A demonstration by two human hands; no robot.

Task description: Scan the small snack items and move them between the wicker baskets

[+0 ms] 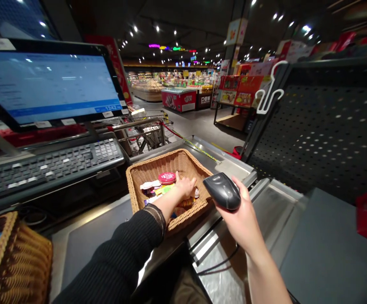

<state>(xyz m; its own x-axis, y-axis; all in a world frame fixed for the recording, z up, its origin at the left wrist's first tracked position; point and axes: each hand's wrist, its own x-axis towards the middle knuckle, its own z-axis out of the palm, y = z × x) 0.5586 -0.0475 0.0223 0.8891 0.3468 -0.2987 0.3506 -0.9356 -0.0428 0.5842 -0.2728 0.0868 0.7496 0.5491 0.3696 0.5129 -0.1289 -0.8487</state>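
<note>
My left hand (185, 186) reaches into a brown wicker basket (199, 164), its visible fingers apart and the undersides of the fingertips hidden. Right beside it in the basket lies a pink-red oval package (167, 177). Several small packets in white, yellow and green (163, 190) rest under and around my wrist, partly covered by my arm. My right hand (238, 219) is wrapped round a black handheld barcode scanner (223, 191), held up just past the basket's right side.
At the left stand a monitor (50, 84) and a black keyboard (50, 169). Another wicker basket (28, 253) sits at the lower left. A metal counter (98, 240) runs beneath. A perforated dark panel (322, 126) with a white hook (267, 95) rises at right. Shopping carts (148, 135) stand behind.
</note>
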